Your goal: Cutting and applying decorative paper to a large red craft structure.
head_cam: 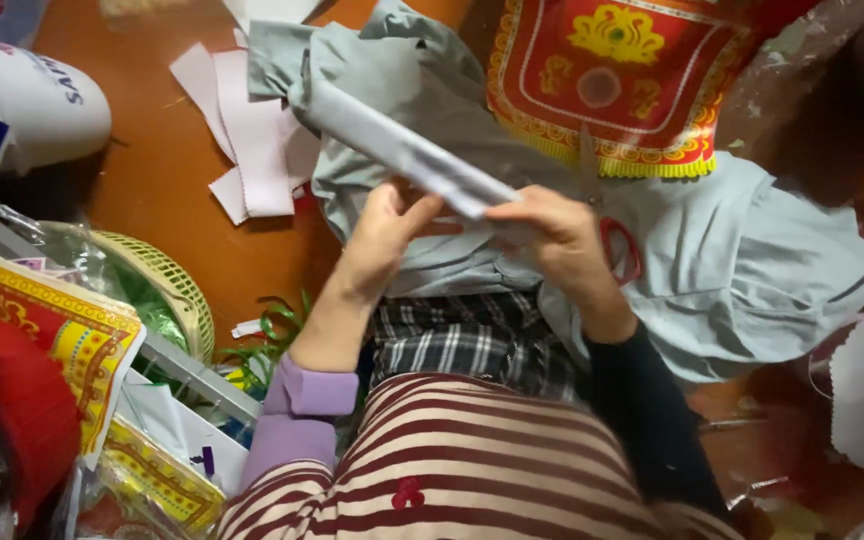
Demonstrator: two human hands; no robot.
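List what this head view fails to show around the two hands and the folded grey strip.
- Red-handled scissors: mostly behind the right hand.
- Folded grey strip: its near end is motion-blurred, so each grip on it is unclear.
- Left hand: fingertips blurred.
- White bag: cut off by the left edge.

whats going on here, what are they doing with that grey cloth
A person seated on the floor holds a folded strip of grey fabric in both hands, the left hand and right hand pinching it over a heap of grey cloth. Red-handled scissors lie beside the right hand.
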